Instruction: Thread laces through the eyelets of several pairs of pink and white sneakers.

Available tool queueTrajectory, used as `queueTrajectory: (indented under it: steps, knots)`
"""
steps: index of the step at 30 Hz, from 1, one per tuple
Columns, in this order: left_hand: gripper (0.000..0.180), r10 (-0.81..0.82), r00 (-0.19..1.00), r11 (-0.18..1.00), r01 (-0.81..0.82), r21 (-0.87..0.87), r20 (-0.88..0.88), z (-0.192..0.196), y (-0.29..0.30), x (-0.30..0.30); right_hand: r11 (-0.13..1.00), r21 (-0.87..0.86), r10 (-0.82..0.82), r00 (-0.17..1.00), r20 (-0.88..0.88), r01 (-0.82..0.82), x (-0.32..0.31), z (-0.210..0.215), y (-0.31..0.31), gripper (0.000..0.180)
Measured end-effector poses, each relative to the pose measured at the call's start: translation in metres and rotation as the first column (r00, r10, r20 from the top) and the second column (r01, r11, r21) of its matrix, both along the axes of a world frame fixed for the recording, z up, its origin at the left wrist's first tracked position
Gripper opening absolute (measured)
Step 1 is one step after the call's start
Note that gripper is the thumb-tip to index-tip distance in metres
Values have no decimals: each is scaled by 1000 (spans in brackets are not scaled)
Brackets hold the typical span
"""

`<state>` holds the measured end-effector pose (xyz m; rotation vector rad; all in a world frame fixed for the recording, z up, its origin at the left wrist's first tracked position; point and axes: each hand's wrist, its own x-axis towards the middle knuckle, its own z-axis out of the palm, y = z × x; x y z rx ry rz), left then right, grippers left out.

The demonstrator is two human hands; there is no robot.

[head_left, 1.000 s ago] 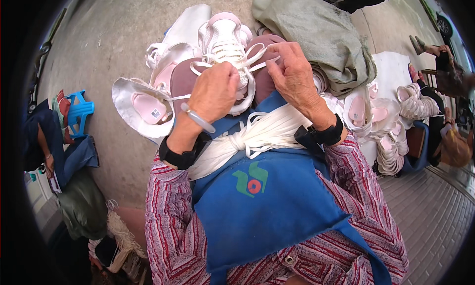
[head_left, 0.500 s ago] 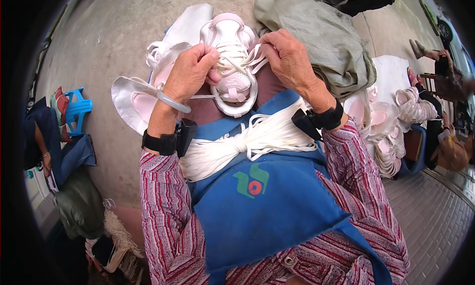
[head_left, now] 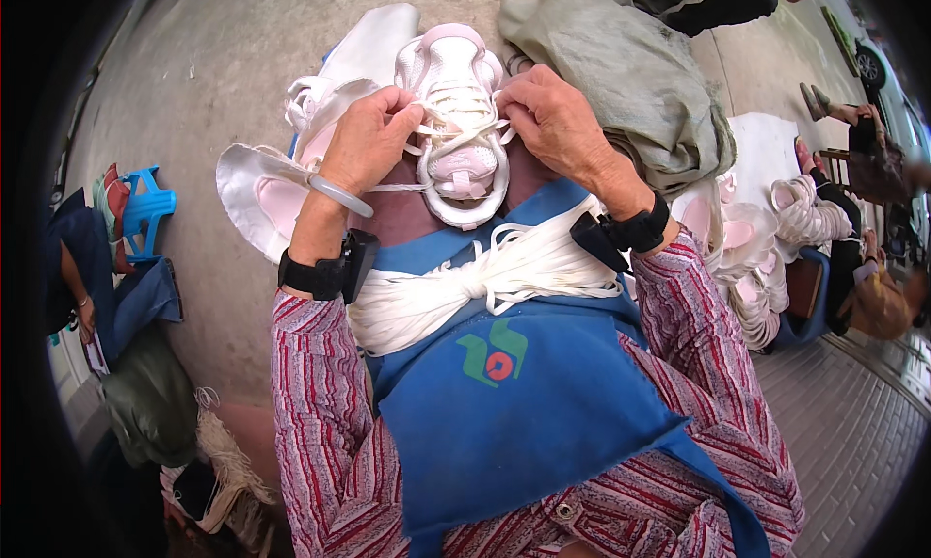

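A white and pink sneaker upper (head_left: 463,160) lies at my knees, its toe end toward me. White laces cross its front and stretch out to both sides. My left hand (head_left: 373,136) is closed in a pinch on a shoelace at the upper's left edge. At the right edge, my right hand (head_left: 548,117) pinches the lace close to the eyelets. Across my lap, on the blue apron (head_left: 543,432), rests a tied bundle of white shoelaces (head_left: 417,301). More white and pink shoe uppers (head_left: 254,204) sit left of my left hand.
A grey-green cloth sack (head_left: 621,83) lies beyond my right hand. To the right are stacked shoe uppers (head_left: 752,233) and a seated person. Another person sits at far left beside a blue plastic stool (head_left: 147,214). Off-white strings (head_left: 228,461) hang at lower left.
My right hand has moved slightly down and left, closer to the upper. The lace loops that stood out at the right are now drawn in. My left hand has barely moved.
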<state>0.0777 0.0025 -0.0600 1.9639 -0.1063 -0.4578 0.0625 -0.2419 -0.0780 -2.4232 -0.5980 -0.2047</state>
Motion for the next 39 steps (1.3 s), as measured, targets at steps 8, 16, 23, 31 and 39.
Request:
queueTrajectory:
  steps: [8,16,23,31,39]
  knots:
    - [19,115,842,708,-441,-551,-527,-4,14,3,984,158,-52,982,-182,81,-3,6,3,22]
    - [24,135,906,920,-264,-289,-400,-4,13,5,974,-138,176,984,-39,-179,12,-5,-1,21]
    - [24,162,940,948,-232,-217,-300,-3,10,1,932,262,-83,851,-519,251,16,26,13,20]
    - [16,272,961,939,-276,-207,-48,-1,3,-8,823,470,77,758,-648,318,45,25,34,24]
    - [11,123,928,989,-142,30,351,9,8,-26,937,302,-111,968,-225,178,24,17,18,24]
